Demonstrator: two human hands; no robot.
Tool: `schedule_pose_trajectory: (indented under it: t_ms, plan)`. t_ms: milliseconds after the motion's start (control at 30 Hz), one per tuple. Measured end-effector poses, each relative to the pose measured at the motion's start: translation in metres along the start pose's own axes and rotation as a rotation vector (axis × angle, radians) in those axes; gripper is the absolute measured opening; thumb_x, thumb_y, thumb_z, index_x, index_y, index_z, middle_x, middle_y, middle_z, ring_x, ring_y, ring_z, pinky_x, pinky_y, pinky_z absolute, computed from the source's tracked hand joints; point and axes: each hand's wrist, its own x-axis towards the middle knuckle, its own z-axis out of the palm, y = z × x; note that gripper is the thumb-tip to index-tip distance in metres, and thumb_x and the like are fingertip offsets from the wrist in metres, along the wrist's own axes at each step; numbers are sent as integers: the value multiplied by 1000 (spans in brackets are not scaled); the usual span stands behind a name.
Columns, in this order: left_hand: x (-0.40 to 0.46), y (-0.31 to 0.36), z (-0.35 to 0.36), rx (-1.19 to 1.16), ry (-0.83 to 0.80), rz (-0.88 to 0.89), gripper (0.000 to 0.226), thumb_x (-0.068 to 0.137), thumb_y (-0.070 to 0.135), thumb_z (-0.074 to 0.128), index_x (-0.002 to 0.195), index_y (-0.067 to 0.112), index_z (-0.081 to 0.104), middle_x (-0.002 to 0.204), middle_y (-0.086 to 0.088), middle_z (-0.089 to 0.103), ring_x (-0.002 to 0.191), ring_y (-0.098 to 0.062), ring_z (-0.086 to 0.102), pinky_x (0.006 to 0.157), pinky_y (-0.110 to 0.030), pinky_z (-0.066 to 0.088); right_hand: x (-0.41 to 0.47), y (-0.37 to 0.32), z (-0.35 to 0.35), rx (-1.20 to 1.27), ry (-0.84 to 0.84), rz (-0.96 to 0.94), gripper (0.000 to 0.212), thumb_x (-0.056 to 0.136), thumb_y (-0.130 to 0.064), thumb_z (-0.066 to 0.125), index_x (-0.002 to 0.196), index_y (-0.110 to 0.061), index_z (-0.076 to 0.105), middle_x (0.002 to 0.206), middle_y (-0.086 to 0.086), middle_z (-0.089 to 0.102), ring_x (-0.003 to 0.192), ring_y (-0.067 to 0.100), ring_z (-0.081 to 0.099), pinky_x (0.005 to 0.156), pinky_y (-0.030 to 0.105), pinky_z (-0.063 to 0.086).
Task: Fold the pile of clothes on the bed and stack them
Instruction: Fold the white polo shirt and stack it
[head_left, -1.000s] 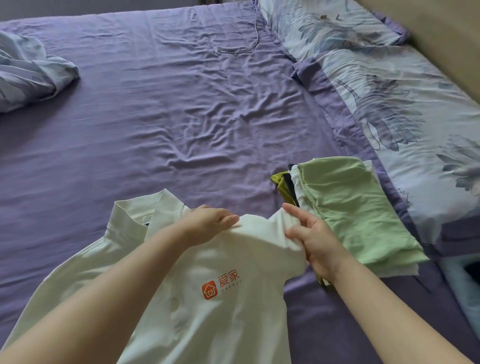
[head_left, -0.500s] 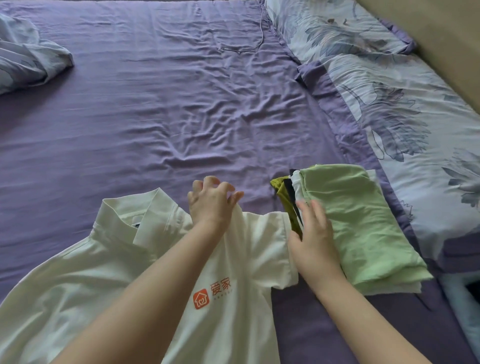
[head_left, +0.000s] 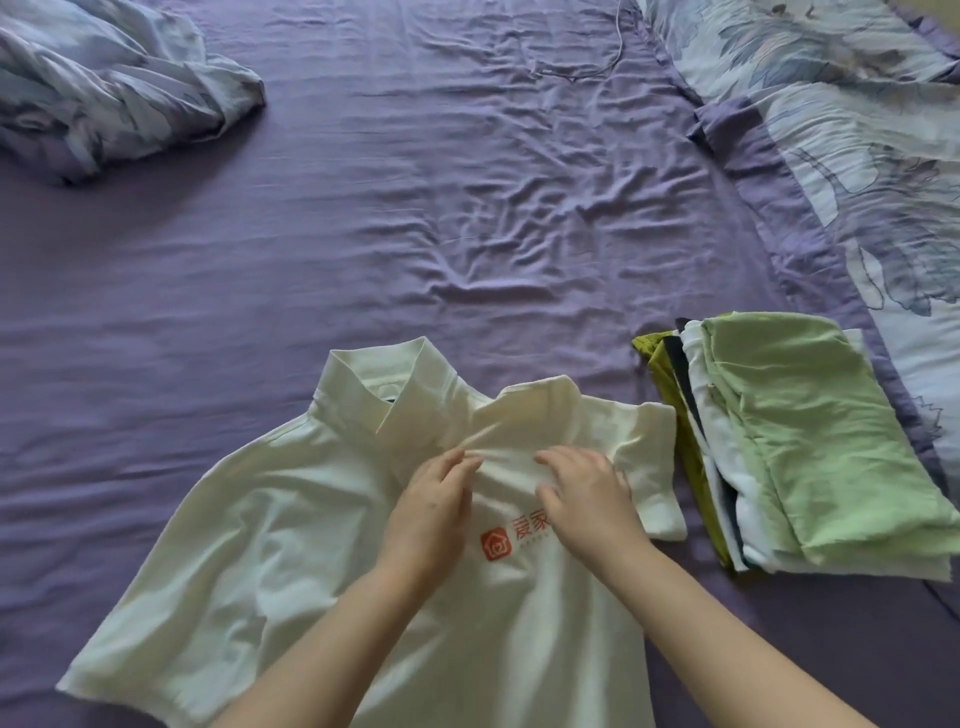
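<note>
Lying front-up, white polo shirt (head_left: 291, 545), orange logo; left hand (head_left: 431, 514), right hand (head_left: 587, 499) fingers pinching chest fabric.

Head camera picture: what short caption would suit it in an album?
Both hands, left and right, pinch a white polo shirt beside the folded stack on a purple bed.

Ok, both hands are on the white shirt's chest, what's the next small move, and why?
Probably smooth the bunched fabric below the collar outward. Left hand and right hand meet at a raised wrinkle, and the white shirt lies unfolded beside the folded stack.
</note>
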Motion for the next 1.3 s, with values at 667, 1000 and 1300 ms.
schedule_pose_trajectory:
  t_ms: [667, 1000, 1300]
  plan:
    - [-128, -200, -145, -82, 122, -778, 13, 91, 31, 56, 92, 20, 63, 98, -2, 67, 100, -27, 59, 79, -35, 45, 71, -266, 129, -184, -284, -399, 42, 95, -17, 45, 136, -22, 45, 139, 8, 40, 113, 28, 53, 87, 32, 43]
    - [-89, -214, -182, 228, 138, -716, 34, 87, 32, 58, 120, 24, 58, 121, -6, 56, 113, -27, 49, 91, -37, 41, 67, -275, 114, 227, -181, -471, 35, 92, -4, 50, 125, -10, 57, 130, 4, 51, 106, 19, 56, 94, 20, 39]
    - [50, -115, -138, -218, 281, -670, 46, 92, 41, 52, 130, 16, 45, 128, -8, 43, 110, -27, 53, 84, -33, 40, 127, -172, 20, 85, 162, 212, 47, 85, -31, 59, 130, -17, 50, 133, 13, 43, 123, 31, 42, 94, 38, 39]
